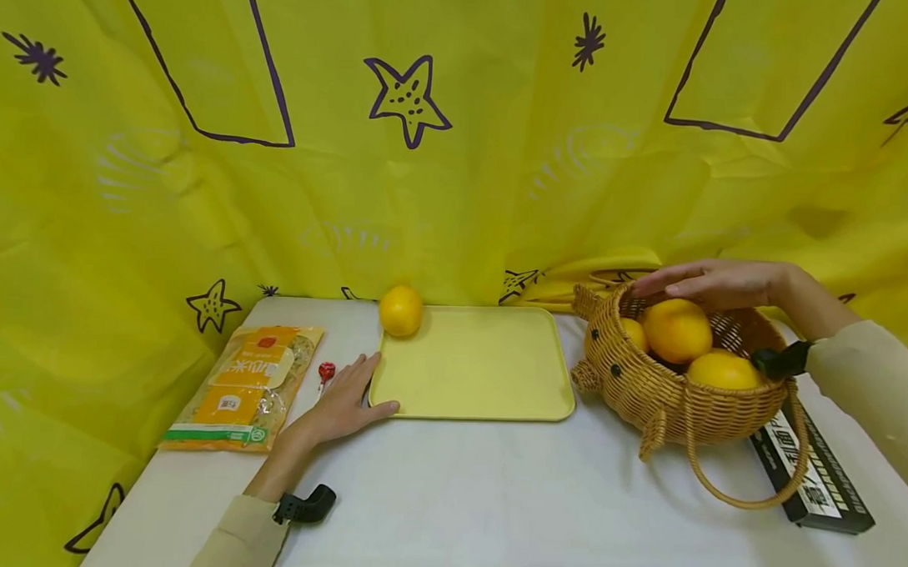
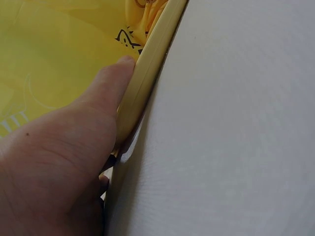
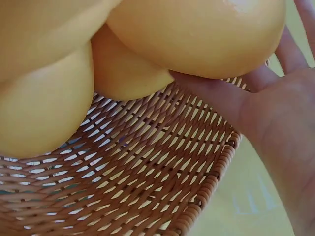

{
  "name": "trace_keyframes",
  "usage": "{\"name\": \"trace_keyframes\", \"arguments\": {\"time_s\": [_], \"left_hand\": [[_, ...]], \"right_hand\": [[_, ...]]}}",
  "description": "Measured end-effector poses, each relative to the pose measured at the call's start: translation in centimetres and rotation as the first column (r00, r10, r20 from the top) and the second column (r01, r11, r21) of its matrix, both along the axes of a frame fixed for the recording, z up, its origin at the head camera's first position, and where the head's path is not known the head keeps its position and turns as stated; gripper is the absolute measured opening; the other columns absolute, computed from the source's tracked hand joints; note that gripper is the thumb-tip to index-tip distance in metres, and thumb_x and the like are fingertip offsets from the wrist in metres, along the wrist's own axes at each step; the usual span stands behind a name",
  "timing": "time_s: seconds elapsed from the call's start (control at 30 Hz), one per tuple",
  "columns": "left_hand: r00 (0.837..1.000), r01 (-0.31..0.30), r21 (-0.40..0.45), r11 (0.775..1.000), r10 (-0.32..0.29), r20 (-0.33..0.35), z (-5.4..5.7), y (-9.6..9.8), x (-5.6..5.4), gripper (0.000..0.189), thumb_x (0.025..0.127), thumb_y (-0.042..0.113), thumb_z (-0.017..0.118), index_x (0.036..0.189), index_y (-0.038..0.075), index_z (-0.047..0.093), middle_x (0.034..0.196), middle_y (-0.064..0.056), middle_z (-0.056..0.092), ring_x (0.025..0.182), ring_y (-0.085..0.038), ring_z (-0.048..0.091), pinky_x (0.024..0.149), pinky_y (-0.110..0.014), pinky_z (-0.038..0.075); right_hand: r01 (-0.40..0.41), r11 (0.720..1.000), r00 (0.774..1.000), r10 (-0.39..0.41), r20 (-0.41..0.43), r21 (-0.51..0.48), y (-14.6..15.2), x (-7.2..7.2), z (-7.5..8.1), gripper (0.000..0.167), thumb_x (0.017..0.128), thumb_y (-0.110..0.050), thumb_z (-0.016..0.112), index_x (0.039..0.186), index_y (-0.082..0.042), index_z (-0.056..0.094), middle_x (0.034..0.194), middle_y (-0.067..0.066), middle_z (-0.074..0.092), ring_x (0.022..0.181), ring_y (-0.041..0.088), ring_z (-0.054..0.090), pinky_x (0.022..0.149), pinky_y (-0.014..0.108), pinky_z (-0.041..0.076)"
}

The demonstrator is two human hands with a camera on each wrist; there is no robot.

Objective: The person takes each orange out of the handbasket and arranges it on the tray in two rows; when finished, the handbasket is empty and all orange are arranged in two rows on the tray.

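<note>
My left hand (image 1: 348, 401) lies at the near left corner of a pale yellow tray (image 1: 469, 363). Its fingers stretch along the left side; in the left wrist view the thumb (image 2: 110, 86) lies against the rim. An orange (image 1: 400, 311) sits at the tray's far left corner. Over the far rim of a wicker basket (image 1: 645, 407) with an animal face, my right hand (image 1: 732, 283) reaches with extended fingers. Several oranges fill the basket; the top orange (image 1: 678, 330) is beside my right thumb. In the right wrist view, that thumb (image 3: 211, 96) is inside the rim, partly hidden by an orange (image 3: 197, 34).
An orange and clear food packet (image 1: 243, 389) lies at the left, with a red lollipop (image 1: 327, 371) beside it. A black box (image 1: 815, 471) lies partly under the basket, whose handle (image 1: 747, 501) hangs toward the front. A yellow patterned cloth (image 1: 457, 192) hangs behind the white table (image 1: 491, 502).
</note>
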State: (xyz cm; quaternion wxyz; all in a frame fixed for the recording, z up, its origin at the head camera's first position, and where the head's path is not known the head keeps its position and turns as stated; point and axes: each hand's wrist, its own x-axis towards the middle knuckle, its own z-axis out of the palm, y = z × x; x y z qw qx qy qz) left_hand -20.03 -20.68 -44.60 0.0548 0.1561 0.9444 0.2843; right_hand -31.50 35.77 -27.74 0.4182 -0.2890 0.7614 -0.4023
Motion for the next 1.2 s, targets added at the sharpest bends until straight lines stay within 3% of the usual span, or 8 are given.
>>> {"name": "trace_keyframes", "arguments": {"time_s": [0.23,0.4,0.63,1.2], "left_hand": [[1.0,0.006,0.001,1.0,-0.006,-0.008,-0.1,0.0,0.0,0.097,0.087,0.052,0.064,0.155,0.002,0.017,0.161,-0.02,0.019,0.15,-0.04,0.013,0.121,-0.059,0.01],[1.0,0.005,0.004,1.0,-0.005,-0.001,-0.1,0.0,-0.1,0.097,0.087,0.052,0.064,0.155,0.002,0.016,0.162,-0.019,0.018,0.15,-0.04,0.012,0.121,-0.059,0.01],[1.0,0.006,0.001,1.0,-0.006,0.001,-0.1,-0.1,-0.1,0.097,0.087,0.052,0.064,0.155,0.002,0.016,0.162,-0.019,0.018,0.151,-0.039,0.012,0.122,-0.058,0.01],[1.0,0.009,0.002,1.0,-0.009,-0.003,0.2,-0.1,-0.1,0.098,0.087,0.053,0.064,0.155,0.001,0.016,0.161,-0.021,0.019,0.15,-0.04,0.012,0.122,-0.058,0.01]], "right_hand": [[0.007,1.0,0.997,-0.008,0.074,0.013,0.7,0.3,0.1,0.05,0.107,-0.013,0.026,0.155,-0.003,0.014,0.145,-0.029,0.04,0.13,-0.011,0.043,0.103,0.019,0.044],[-0.023,1.0,0.995,0.024,0.096,-0.011,1.1,0.4,-0.1,0.051,0.106,-0.012,0.026,0.156,-0.011,0.016,0.145,-0.029,0.039,0.13,-0.004,0.046,0.102,0.026,0.046],[-0.038,0.997,0.971,0.052,0.235,-0.066,1.9,0.4,-1.0,0.053,0.106,-0.008,0.028,0.157,-0.015,0.016,0.147,-0.02,0.039,0.13,0.012,0.051,0.105,0.037,0.048],[-0.04,0.999,0.964,0.038,0.262,0.002,1.9,0.3,-1.5,0.055,0.103,-0.002,0.035,0.152,-0.024,0.026,0.14,-0.006,0.047,0.124,0.017,0.055,0.104,0.038,0.049]]}}
